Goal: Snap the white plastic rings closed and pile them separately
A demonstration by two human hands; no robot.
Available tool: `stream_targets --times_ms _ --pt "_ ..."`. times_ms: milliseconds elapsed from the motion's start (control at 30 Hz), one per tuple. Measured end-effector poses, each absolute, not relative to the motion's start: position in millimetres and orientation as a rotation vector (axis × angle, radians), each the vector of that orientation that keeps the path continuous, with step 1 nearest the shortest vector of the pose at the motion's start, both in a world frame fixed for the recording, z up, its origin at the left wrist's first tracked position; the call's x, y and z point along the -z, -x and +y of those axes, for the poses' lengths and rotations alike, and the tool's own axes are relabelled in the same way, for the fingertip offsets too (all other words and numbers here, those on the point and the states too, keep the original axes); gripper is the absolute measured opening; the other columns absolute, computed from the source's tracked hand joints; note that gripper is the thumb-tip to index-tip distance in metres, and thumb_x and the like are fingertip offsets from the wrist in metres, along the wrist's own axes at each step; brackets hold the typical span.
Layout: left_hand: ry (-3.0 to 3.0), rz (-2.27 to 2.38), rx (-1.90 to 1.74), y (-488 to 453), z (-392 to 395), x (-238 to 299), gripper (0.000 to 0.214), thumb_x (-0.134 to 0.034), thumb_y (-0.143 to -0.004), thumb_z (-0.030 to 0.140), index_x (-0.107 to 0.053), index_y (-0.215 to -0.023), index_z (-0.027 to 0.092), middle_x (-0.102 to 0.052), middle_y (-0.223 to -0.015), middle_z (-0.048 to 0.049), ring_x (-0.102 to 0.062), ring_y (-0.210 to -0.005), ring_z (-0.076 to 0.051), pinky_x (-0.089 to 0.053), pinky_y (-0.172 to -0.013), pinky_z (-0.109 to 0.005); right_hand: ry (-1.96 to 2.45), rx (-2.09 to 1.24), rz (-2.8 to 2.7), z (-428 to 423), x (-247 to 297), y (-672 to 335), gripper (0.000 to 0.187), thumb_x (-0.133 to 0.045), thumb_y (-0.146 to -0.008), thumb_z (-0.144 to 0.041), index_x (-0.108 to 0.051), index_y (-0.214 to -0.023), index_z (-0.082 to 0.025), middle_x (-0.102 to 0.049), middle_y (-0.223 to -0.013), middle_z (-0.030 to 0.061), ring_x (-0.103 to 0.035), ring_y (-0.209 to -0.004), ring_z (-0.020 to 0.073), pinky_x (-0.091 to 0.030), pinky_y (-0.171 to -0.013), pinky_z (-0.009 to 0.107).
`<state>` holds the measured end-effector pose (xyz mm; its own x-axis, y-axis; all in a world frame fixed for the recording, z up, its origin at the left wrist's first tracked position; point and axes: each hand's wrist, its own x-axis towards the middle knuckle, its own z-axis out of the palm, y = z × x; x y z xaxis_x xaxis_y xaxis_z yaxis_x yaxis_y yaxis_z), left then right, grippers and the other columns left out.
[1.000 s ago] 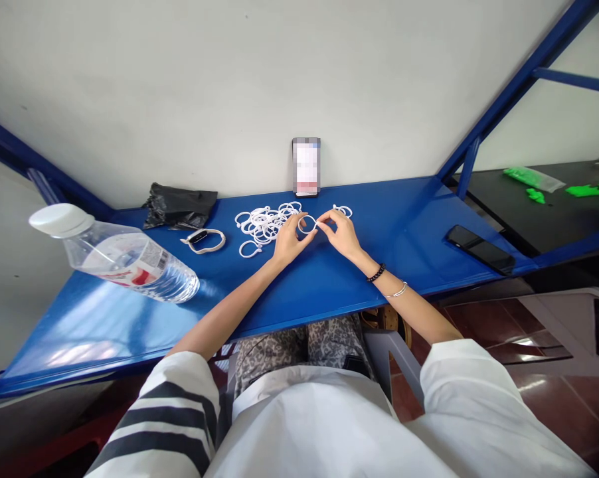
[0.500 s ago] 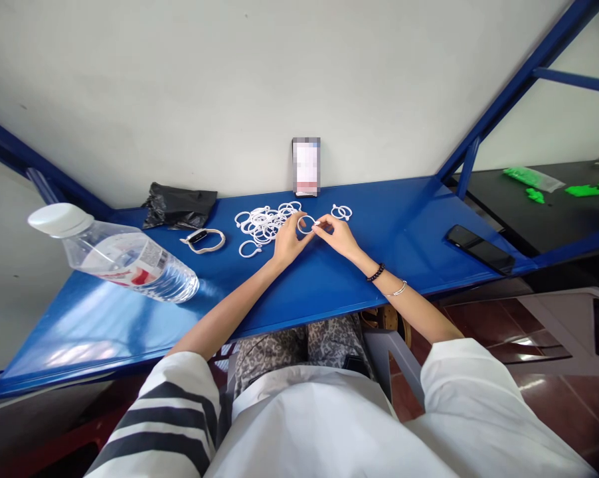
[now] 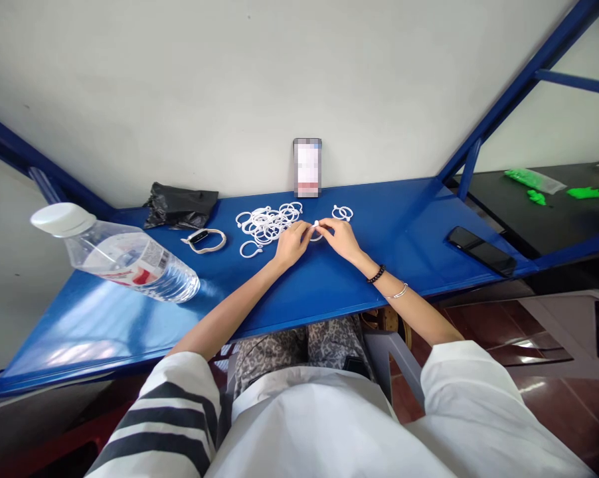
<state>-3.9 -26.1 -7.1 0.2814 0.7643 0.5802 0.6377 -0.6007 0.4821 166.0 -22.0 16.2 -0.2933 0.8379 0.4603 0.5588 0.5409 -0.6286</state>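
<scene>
- White plastic ring point(image 3: 316, 224): located between my two hands, over the blue table point(image 3: 402, 242). I see a small white tip at the fingertips and part of the curved band below; the rest is hidden by my fingers.
- My left hand point(image 3: 291, 245): fingers drawn together, narrow, pinching the ring from its left side.
- My right hand point(image 3: 341, 239): thumb and forefinger closed on the ring from its right side, meeting the left fingertips or very nearly so; I cannot tell whether they touch.
- Pile of white rings point(image 3: 265, 229): heaped and overlapping, just beyond and to the left of my left hand. A single white ring point(image 3: 259, 250) lies at the near edge of this pile.
- Pair of white rings point(image 3: 342, 212): overlapping, beyond my right hand, apart from the pile.
- Smartphone point(image 3: 307, 169): upright against the wall at the rear of the table, screen lit and blurred.
- Fitness band point(image 3: 196, 237): pale strap, left of the pile, near the black plastic bag point(image 3: 180, 207).
- Water bottle point(image 3: 135, 262): white cap on, standing at my left.
- Second phone point(image 3: 481, 251): flat, dark screen, at the table's right end.
</scene>
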Motion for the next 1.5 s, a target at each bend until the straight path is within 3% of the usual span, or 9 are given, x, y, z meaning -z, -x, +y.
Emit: stream_targets --times_ms 233,533,700,833,1100,1500 --pt "-2.136 1.185 -1.286 7 -25 0 0.036 -0.04 -0.097 0.041 -0.061 -0.079 0.017 -0.063 -0.074 -0.0042 -0.057 -0.07 -0.015 -0.043 -0.067 -0.027 1.088 -0.585 -1.913 -25 -25 -165 0.023 -0.056 -0.09 -0.029 -0.067 -0.074 -0.019 -0.071 -0.073 0.002 -0.064 -0.074 0.0183 -0.045 -0.074 0.029" --pt "-1.641 0.986 -1.183 8 -30 -5 0.048 -0.055 -0.083 0.061 -0.064 -0.077 0.015 -0.065 -0.077 -0.0055 -0.056 -0.066 -0.014 -0.045 -0.058 -0.025 0.995 -0.809 -1.833 -27 -27 -166 0.024 -0.058 -0.088 -0.04 -0.069 -0.085 -0.019 -0.072 -0.079 0.003 -0.066 -0.075 0.0182 -0.049 -0.076 0.031" --pt "-1.507 0.919 -1.058 13 -42 -9 0.048 -0.06 -0.079 0.063 -0.064 -0.076 0.014 -0.062 -0.071 -0.004 -0.056 -0.065 -0.013 -0.046 -0.057 -0.023 0.959 -0.941 -1.808 -33 -32 -163 0.028 -0.057 -0.088 -0.043 -0.068 -0.083 -0.018 -0.07 -0.077 0.0029 -0.064 -0.075 0.0172 -0.048 -0.076 0.031" --pt "-1.45 0.883 -0.976 15 -56 -17 0.046 -0.06 -0.08 0.06 -0.064 -0.08 0.014 -0.063 -0.072 -0.004 -0.058 -0.067 -0.013 -0.046 -0.059 -0.023 0.911 -1.135 -1.723 -35 -30 -160 0.03 -0.06 -0.086 -0.047 -0.067 -0.083 -0.018 -0.069 -0.076 0.0021 -0.064 -0.074 0.0169 -0.049 -0.078 0.031" --pt "-1.427 0.925 -0.956 17 -59 -23 0.047 -0.054 -0.083 0.062 -0.057 -0.074 0.015 -0.062 -0.072 -0.0038 -0.06 -0.067 -0.014 -0.047 -0.06 -0.025 0.829 -1.509 -1.483 -37 -31 -160 0.03 -0.067 -0.081 -0.044 -0.069 -0.1 -0.02 -0.066 -0.075 -0.0002 -0.061 -0.074 0.0136 -0.049 -0.079 0.029" --pt "-1.443 0.991 -1.029 13 -58 -11 0.049 -0.05 -0.085 0.063 -0.055 -0.072 0.017 -0.06 -0.067 -0.0016 -0.058 -0.062 -0.013 -0.047 -0.058 -0.025 0.849 -1.584 -1.444 -39 -32 -160 0.032 -0.072 -0.077 -0.042 -0.067 -0.098 -0.019 -0.069 -0.08 0.001 -0.064 -0.076 0.0136 -0.051 -0.08 0.029"
